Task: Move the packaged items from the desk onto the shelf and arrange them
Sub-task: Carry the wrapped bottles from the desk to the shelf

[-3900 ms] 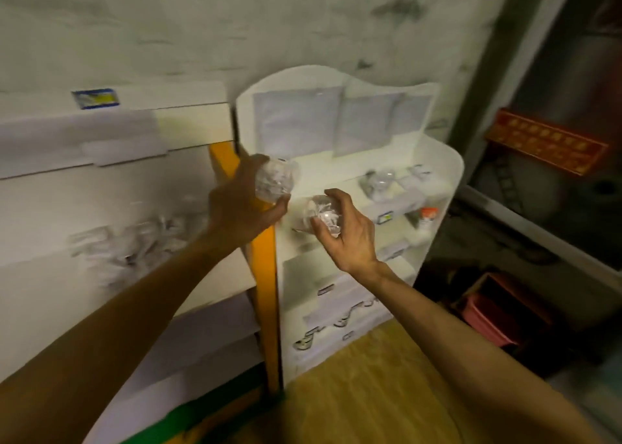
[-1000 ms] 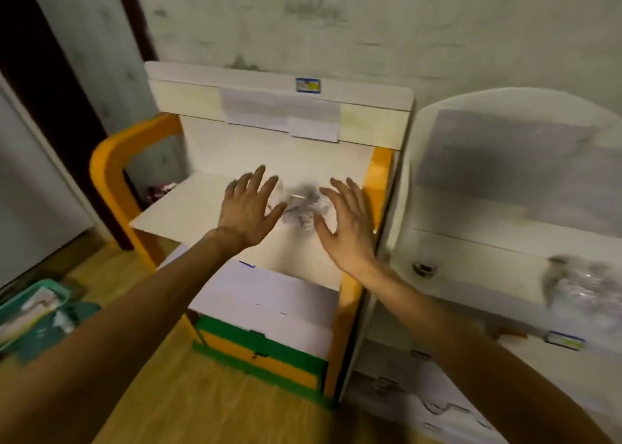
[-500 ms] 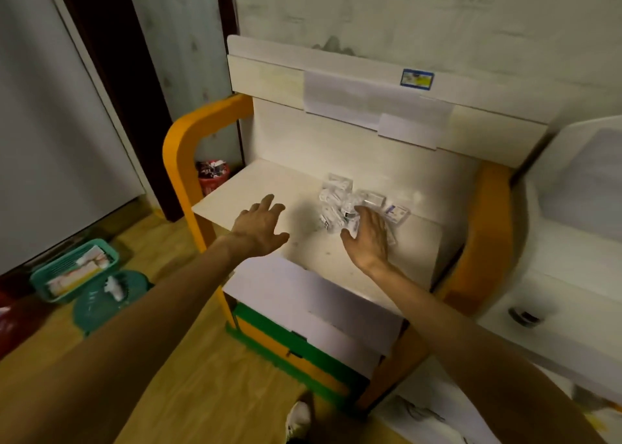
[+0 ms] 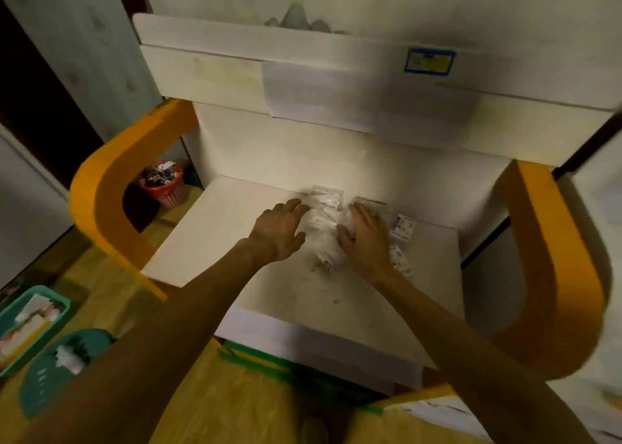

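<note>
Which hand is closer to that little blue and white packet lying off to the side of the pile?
Right. The right hand lies just beside the blue and white packet; the left hand is across the pile of packets.

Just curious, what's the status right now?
Left hand open beside the packets on the desk. Right hand on them, grip unclear. Nothing in the way.

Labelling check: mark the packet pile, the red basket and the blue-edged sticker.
packet pile (image 4: pixel 321 231), head view, clear wrap between the hands
red basket (image 4: pixel 168 191), head view, front wall
blue-edged sticker (image 4: pixel 429 61), head view, its middle
</note>
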Available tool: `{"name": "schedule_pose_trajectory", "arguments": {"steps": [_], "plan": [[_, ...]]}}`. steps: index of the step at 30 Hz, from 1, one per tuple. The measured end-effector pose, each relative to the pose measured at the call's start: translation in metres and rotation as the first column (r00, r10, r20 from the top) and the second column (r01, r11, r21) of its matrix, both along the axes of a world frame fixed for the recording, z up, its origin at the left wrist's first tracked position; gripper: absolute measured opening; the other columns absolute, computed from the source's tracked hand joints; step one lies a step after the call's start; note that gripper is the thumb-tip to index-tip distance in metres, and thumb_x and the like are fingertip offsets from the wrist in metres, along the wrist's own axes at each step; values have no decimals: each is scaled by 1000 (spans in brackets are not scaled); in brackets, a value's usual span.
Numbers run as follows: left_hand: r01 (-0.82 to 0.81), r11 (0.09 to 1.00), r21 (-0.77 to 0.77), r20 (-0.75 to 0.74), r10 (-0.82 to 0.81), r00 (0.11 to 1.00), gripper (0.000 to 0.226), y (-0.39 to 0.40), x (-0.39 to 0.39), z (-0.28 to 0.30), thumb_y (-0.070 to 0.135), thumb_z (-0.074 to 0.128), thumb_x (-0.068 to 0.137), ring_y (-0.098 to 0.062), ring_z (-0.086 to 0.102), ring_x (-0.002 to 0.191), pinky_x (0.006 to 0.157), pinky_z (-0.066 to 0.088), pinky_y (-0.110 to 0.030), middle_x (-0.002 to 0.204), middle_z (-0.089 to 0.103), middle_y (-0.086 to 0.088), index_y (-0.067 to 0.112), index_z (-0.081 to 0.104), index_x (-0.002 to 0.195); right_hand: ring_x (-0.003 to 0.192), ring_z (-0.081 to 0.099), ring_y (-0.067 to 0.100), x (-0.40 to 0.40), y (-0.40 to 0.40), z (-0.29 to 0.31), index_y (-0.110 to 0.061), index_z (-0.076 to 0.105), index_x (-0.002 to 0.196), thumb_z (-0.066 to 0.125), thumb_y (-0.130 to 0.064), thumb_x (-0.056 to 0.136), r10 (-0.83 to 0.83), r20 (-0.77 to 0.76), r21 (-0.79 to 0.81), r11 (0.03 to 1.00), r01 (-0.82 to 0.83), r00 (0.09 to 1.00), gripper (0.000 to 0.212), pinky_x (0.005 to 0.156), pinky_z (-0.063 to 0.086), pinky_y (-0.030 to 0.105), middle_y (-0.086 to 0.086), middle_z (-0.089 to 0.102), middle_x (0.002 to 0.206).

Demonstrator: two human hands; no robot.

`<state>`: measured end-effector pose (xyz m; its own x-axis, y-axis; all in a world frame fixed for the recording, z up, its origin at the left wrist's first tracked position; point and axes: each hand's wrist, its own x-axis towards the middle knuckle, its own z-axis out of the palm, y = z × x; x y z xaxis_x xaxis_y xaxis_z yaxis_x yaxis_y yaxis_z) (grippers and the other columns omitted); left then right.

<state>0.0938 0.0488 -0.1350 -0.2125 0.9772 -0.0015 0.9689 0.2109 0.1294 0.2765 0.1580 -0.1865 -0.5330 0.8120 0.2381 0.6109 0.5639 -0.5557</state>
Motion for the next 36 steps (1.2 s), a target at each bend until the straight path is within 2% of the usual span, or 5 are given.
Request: {"name": "schedule_pose_trajectory", "arguments": {"steps": [3,8,17,26,36], "plan": [[79,997,10,-2,-79,997,67,30,-6,-12,36,60,93,-30,45,133,99,44,-42,158,34,-4,21,33,152,131,49,24,-5,13,-3,-16,48,143,49,-57,96,14,18,-60,998,-13,1000,62,115,34,42,5,53,146],[214,977,-18,-36,-214,976,68,72,-11,-33,12,58,90,-33,40,134,100,42,-45,155,37,-4,22,34,152,137,39,21,-3,23,2,-15,46,147,60,-42,97,-6,92,-12,1000,7,996,59,118,26,39,5,47,151],[306,952,14,102,-305,947,66,81,-52,-55,41,64,90,-33,40,130,101,38,-42,147,42,-9,26,39,149,143,34,22,-2,10,13,-16,39,152,57,-42,99,-94,241,-9,995,100,966,61,119,24,37,4,41,156],[331,924,190,277,-374,885,64,76,-68,-57,35,65,91,-33,49,120,94,47,-42,140,42,-11,20,40,147,137,45,29,-18,0,17,-13,41,150,56,-39,99,-170,295,24,985,170,940,59,114,33,44,7,45,154],[120,838,533,371,-359,856,70,62,-47,12,40,59,97,-28,48,128,100,47,-44,148,42,-8,20,24,154,135,45,14,-12,-25,77,-21,35,152,55,-50,99,-389,-384,-21,911,413,837,63,110,42,34,-1,45,150]]}}
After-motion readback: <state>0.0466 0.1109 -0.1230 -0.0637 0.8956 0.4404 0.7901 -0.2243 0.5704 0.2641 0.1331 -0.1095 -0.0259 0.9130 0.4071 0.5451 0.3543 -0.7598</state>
